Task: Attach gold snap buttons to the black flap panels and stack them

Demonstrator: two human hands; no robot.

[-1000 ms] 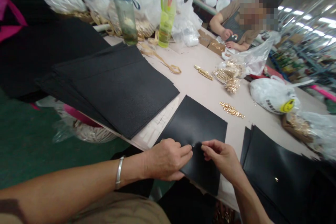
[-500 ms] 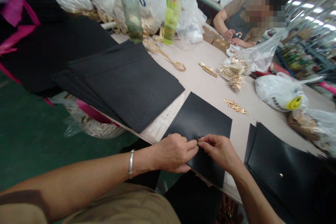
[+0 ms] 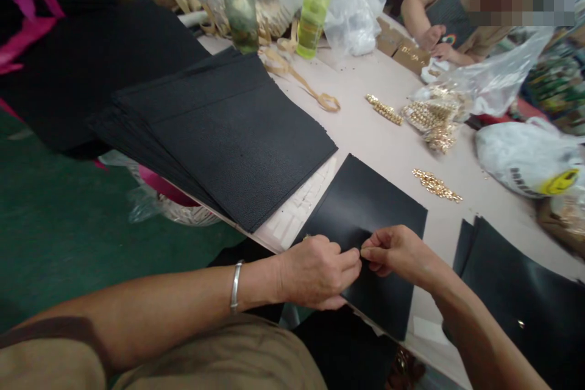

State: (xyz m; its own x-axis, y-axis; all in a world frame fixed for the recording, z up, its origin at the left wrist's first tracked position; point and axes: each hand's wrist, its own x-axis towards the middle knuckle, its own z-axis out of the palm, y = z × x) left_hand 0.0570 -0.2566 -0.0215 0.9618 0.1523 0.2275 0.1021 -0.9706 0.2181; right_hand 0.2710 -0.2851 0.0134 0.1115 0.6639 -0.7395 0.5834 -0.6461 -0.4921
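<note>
Table (image 3: 351, 82): pale top, near edge directly before the person. Left stack of black sheets (image 3: 237, 128): edges fanned unevenly on its left side, part projecting past the table's near edge. Right pile of black sheets (image 3: 525, 280): left edges staggered. Work sheet (image 3: 365, 195): black, lying between these two at the table's near edge, its far and right edges exposed. A narrow band of tabletop separates it from the left stack, another from the right pile; wider room lies beyond its far edge. Left hand (image 3: 317, 271): over the sheet's near left side, fingers close together. Right hand (image 3: 402, 253): over the sheet, thumb and forefinger pinched narrow, tips meeting the left fingertips. Whether either hand grips a small part cannot be told. Gold heap (image 3: 436, 186): just beyond the sheet's right corner, not touching. Bright fitting (image 3: 521, 324): on the right pile.
</note>
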